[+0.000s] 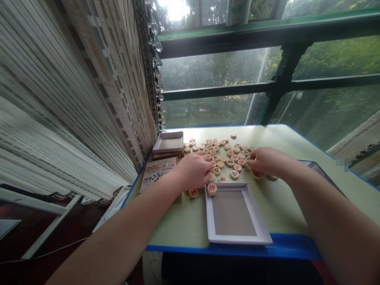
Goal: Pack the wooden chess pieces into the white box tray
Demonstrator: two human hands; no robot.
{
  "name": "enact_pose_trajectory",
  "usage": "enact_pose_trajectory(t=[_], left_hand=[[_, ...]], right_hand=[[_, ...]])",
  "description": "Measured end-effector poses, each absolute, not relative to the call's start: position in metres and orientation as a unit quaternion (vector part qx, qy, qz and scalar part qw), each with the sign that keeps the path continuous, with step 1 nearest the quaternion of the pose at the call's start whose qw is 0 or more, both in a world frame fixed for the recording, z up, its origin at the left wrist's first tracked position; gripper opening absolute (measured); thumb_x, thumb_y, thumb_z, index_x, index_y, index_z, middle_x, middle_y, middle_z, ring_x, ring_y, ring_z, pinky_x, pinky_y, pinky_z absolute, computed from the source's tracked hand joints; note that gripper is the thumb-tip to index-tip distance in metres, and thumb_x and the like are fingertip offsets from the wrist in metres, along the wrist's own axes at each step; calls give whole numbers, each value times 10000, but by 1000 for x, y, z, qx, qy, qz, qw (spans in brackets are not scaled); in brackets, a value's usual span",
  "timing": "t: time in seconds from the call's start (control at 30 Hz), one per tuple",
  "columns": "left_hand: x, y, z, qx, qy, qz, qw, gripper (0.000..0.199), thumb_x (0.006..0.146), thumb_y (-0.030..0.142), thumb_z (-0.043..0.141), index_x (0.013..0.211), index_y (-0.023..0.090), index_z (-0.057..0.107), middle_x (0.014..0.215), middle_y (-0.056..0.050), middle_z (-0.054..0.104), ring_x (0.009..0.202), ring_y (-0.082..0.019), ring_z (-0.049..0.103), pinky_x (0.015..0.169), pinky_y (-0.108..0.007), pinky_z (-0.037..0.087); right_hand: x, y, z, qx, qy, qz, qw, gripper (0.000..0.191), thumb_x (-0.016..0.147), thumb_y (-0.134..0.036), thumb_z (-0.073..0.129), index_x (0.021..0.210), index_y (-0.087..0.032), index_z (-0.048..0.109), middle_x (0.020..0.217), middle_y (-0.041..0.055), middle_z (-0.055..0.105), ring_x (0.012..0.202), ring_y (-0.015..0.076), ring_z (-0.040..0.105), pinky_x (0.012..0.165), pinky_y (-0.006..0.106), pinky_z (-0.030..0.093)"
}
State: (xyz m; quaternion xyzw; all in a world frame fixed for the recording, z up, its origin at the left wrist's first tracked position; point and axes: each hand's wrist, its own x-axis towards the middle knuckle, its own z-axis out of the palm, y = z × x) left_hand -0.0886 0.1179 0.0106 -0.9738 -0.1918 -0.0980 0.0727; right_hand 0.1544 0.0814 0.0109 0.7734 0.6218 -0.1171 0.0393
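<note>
Many round wooden Chinese chess pieces (230, 162), marked in red or black, lie scattered across the table. Over the left part of the spread is my left hand (196, 171), its fingers curled down among the pieces; its fingertips are partly hidden. My right hand (264, 161) is at the right edge of the spread, fingers bent together just above a red-marked piece (257, 174). Whatever either hand holds is hidden. Nearest me stands an open white box tray (210, 221), with one red-marked piece (211, 189) in its far left corner.
At the left are a second white box tray (156, 147) and a printed Chinese chess box (160, 168). A dark flat device (322, 174) lies partly behind my right forearm. The pale table (292, 213) has a blue edge; a curtain (118, 79) hangs left, windows beyond.
</note>
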Motion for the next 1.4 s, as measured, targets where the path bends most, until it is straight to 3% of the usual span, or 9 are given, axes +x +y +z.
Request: enact_pose_trajectory(t=[0.17,0.33,0.53,0.8,1.03,1.2,1.4], left_hand=[[-88,119,9,-974,-187,-104,72,202,779,180,457,670,152,625,762,-66,634,794,-178,536,784,-304,456],[-88,119,8,-974,-187,-109,67,201,778,173,454,662,151,617,763,-61,635,806,-180,538,779,-303,458],[-87,119,6,-973,-188,-119,64,192,769,159,465,693,152,641,760,-61,636,811,-184,534,776,-306,459],[-87,119,7,-973,-193,-108,65,192,772,166,465,691,154,639,773,-56,638,820,-183,535,791,-306,457],[-87,119,8,-973,-196,-103,61,198,769,166,460,689,153,641,783,-62,641,816,-179,541,787,-307,462],[-86,119,10,-974,-196,-98,56,210,777,174,461,694,153,653,802,-67,648,825,-182,547,791,-307,465],[-86,118,10,-973,-201,-99,56,211,779,174,460,699,153,653,808,-64,648,827,-181,551,788,-304,464]], right_hand=[[155,76,16,787,606,-103,50,267,686,-384,531,793,-201,693,747,81,683,631,203,590,512,275,347],[147,70,19,786,614,-68,28,408,711,-521,505,926,-213,663,758,84,680,656,219,596,500,273,341],[137,72,16,768,638,-52,17,375,752,-453,472,1024,-252,634,937,92,675,783,244,605,519,276,354],[141,75,13,758,649,-56,12,392,749,-410,504,1108,-285,599,806,58,680,726,223,602,512,274,344],[140,72,20,757,645,-98,29,318,748,-336,526,1034,-272,649,748,48,677,625,181,594,498,258,331],[139,71,24,758,643,-100,42,292,755,-375,499,952,-226,653,779,71,677,697,210,598,503,266,340],[141,72,20,760,642,-91,44,344,729,-344,506,1030,-209,605,802,80,670,741,228,596,511,268,338]])
